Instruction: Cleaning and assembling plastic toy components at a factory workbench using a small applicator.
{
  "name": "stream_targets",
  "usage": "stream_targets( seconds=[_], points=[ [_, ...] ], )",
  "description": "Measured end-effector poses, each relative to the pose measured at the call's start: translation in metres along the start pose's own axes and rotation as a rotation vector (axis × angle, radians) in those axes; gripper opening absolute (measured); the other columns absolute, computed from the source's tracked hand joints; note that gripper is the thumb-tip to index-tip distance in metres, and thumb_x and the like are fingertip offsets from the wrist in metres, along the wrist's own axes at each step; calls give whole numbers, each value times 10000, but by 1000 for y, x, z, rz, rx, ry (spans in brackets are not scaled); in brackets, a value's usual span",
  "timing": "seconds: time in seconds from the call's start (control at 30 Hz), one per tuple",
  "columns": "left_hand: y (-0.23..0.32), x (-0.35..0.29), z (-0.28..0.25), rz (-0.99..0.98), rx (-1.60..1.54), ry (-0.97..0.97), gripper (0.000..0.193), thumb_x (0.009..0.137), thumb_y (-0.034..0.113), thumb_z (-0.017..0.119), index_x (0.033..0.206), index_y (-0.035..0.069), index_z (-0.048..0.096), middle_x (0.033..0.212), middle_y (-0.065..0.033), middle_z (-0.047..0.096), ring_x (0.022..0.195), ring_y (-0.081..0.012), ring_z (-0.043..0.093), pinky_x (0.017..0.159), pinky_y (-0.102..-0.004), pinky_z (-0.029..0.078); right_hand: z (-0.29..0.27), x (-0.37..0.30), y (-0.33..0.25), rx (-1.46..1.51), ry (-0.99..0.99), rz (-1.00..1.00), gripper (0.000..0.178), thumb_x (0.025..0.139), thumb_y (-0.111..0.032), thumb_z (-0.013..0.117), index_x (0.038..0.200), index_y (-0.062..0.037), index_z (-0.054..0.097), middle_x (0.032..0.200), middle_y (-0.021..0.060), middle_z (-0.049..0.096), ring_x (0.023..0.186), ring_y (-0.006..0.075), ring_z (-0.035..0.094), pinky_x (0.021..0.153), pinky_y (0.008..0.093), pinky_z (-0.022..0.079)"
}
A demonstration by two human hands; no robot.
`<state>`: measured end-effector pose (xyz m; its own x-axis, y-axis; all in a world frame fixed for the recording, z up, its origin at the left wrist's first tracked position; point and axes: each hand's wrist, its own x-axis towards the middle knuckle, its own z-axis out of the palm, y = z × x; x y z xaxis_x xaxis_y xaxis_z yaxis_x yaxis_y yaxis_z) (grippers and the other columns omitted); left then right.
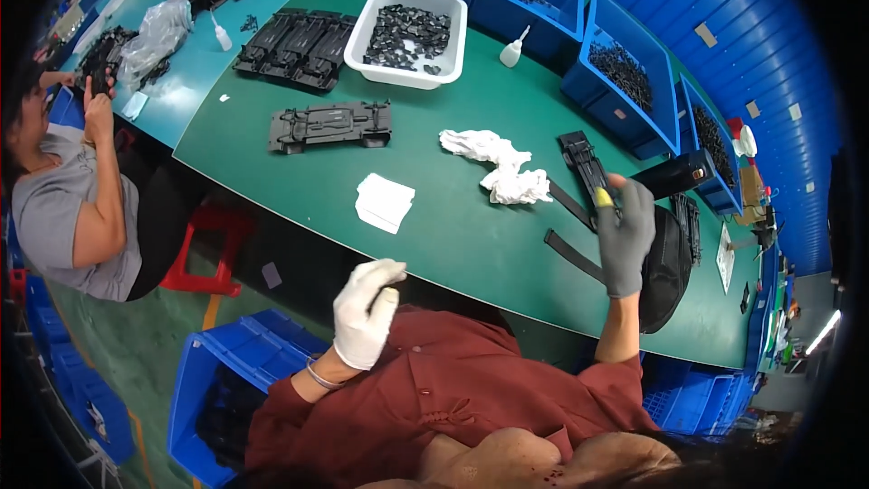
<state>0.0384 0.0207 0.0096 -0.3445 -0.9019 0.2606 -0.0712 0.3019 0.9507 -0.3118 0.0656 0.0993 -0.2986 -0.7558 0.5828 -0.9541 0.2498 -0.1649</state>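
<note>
My left hand (367, 312), in a white glove, hovers by the table's near edge. Its fingers are bent and the thumb stands apart, with nothing seen in them. A grey glove with a yellow patch at one fingertip covers my right hand (626, 231); its fingers are apart and no held thing shows. The right hand is nearest a narrow black plastic part (584, 160) and a black bag (668, 272) with straps, which it partly hides. White crumpled cloth (512, 183) lies to its left. A black plastic chassis (331, 125) and white paper (385, 203) rest farther left.
A white tub (355, 43) of small black parts stands beside stacked chassis (297, 47). Blue bins (576, 81) line the far side, near a white dropper bottle (512, 52). A black cylinder (674, 174) lies by my right hand. Another person (81, 208) is at the left.
</note>
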Motion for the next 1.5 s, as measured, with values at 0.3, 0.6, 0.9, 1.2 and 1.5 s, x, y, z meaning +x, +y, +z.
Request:
stream_targets(
  seconds=[0.3, 0.6, 0.9, 1.2, 1.5],
  points=[
    [-16, 1, -20, 113, 60, 73, 285, 900, -42, 603, 1175, -23, 675, 1116, -184, 676, 957, -304, 694, 855, -359, 560, 121, 63, -88, 224, -506, -421, 107, 837, -108, 651, 919, -88, 716, 866, 93, 656, 926, 323, 614, 791, 441, 509],
    [-27, 6, -58, -25, 105, 200, 295, 904, -32, 570, 1175, -19, 688, 1124, -164, 680, 965, -262, 696, 862, -340, 557, 136, 79, -75, -79, -400, -320, 165, 832, -79, 630, 987, -89, 686, 933, 111, 685, 965, 330, 639, 819, 459, 512],
    [-26, 39, -60, 83, 206, 144, 275, 885, -14, 609, 1142, -22, 707, 1109, -188, 689, 982, -328, 679, 871, -366, 550, 161, 101, -94, 112, -547, -276, 112, 837, -111, 642, 934, -57, 655, 908, 147, 644, 945, 344, 623, 785, 485, 496],
    [-22, 41, -54, 151, 293, 141, 325, 817, -50, 632, 1130, -19, 715, 1093, -182, 694, 960, -340, 673, 852, -379, 554, 170, 117, -92, 246, -733, -212, 113, 830, -116, 633, 908, -34, 638, 922, 170, 656, 874, 379, 635, 764, 475, 494],
    [-15, 136, -74, 511, 685, 68, 372, 796, 19, 694, 1165, -13, 669, 1144, -172, 662, 1065, -376, 622, 949, -459, 496, 165, 105, -101, 292, -608, -336, 96, 821, -70, 613, 896, -22, 576, 898, 176, 650, 852, 382, 629, 742, 483, 488]
  ],
)
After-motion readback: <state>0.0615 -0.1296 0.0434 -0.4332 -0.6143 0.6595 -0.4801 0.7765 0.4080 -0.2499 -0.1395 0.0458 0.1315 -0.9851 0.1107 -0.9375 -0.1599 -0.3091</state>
